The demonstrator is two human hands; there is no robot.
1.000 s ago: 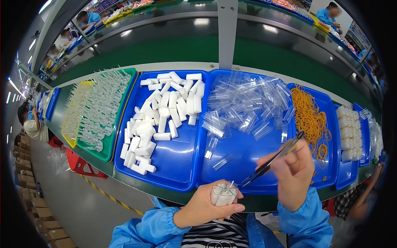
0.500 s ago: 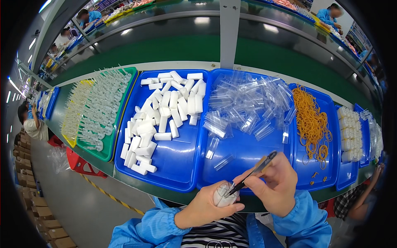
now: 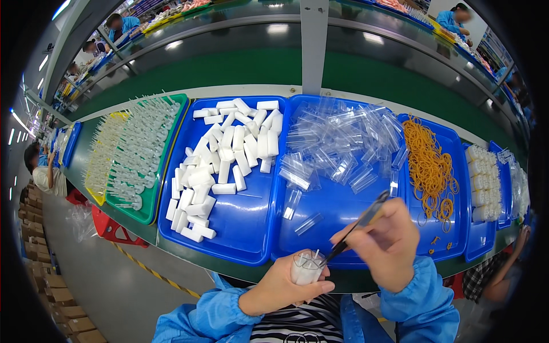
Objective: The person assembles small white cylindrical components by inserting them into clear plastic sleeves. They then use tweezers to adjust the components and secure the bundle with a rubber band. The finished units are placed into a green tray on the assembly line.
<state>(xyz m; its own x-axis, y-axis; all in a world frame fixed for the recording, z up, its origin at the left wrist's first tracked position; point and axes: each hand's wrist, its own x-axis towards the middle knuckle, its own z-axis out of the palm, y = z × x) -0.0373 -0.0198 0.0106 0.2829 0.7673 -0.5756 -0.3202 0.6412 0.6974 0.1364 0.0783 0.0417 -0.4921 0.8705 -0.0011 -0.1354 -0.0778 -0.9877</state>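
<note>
Near the table's front edge, my left hand [image 3: 279, 287] is closed round a small clear cylinder with white contents [image 3: 306, 274]. A thin dark line curves round its top, and a short white stem sticks up from it. Between the fingers and thumb of my right hand [image 3: 390, 247] are black tweezers [image 3: 355, 228], slanting down to the left. Their tip is at the cylinder's upper right rim; whether it grips anything is too small to tell. Just beyond my hands lies a blue tray [image 3: 343, 208] with loose clear plastic sleeves [image 3: 343, 137].
To the left are white blocks [image 3: 229, 137] in another blue tray and stemmed translucent parts [image 3: 137, 154] in a green tray. Orange rubber bands [image 3: 426, 157] fill a tray at right, with white parts [image 3: 485, 183] beyond. A post [image 3: 313, 46] rises behind. Co-workers sit farther off.
My right hand and the tweezers have shifted slightly right and up, their tip moving from the cylinder's middle to its rim. The cylinder stands more upright in my left hand.
</note>
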